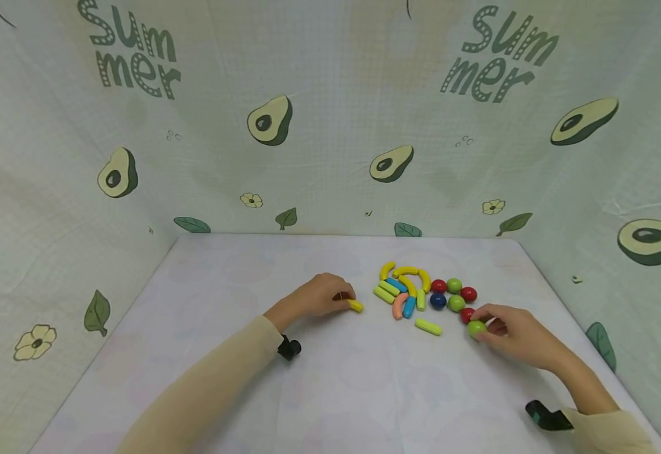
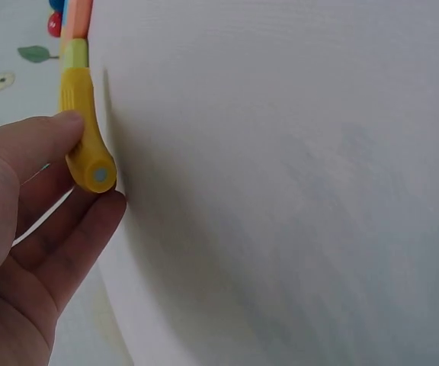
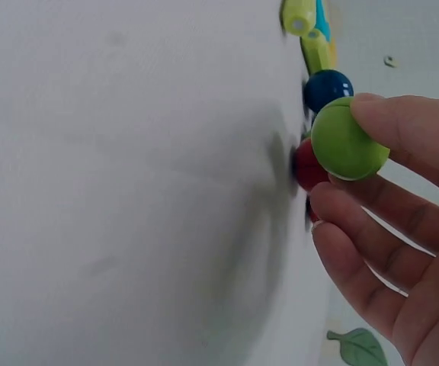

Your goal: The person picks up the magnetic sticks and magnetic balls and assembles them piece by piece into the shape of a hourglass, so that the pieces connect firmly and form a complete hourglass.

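Note:
Between thumb and fingers my left hand [image 1: 323, 295] pinches a yellow curved stick [image 2: 88, 130], its round end with a grey disc facing the left wrist camera. On the right, my right hand [image 1: 514, 334] holds a green ball [image 3: 349, 139] by thumb and fingertips, close beside a red ball [image 1: 467, 315]. Left of that hand lies a lone lime green stick [image 1: 428, 326]. Farther back is a cluster of short sticks: yellow curved ones [image 1: 406, 271], blue ones [image 1: 409, 307], a salmon curved one [image 1: 400, 306] and lime ones [image 1: 384, 294].
Next to the sticks sit several balls, among them a dark blue ball [image 1: 438, 301], a green ball [image 1: 454, 285] and a red ball [image 1: 468, 294]. The white table [image 1: 330, 391] is enclosed at the back and sides by a printed cloth [image 1: 330, 75].

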Demonstrator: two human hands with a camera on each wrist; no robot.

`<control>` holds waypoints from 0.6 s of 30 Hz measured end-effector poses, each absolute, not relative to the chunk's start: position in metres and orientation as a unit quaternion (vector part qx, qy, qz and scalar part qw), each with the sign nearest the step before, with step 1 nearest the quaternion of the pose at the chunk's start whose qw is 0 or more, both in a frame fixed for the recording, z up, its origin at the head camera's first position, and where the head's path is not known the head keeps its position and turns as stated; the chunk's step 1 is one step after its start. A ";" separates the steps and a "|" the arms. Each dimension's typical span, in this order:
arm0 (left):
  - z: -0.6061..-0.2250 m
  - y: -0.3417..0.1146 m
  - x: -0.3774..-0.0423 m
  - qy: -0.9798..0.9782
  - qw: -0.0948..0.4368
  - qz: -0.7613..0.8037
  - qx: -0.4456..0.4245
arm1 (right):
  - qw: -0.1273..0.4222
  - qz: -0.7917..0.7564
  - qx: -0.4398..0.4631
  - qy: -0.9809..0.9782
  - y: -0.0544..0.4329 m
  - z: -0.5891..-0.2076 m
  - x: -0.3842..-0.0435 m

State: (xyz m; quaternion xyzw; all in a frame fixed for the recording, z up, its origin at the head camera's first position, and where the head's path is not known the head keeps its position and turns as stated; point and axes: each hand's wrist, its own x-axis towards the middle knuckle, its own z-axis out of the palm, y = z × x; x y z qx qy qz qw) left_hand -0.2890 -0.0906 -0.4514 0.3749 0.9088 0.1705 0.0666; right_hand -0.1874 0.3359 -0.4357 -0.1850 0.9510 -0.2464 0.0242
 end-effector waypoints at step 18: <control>-0.452 -0.111 -0.280 0.909 0.054 0.229 0.344 | 0.010 -0.278 -0.223 0.934 0.274 -0.427 -0.203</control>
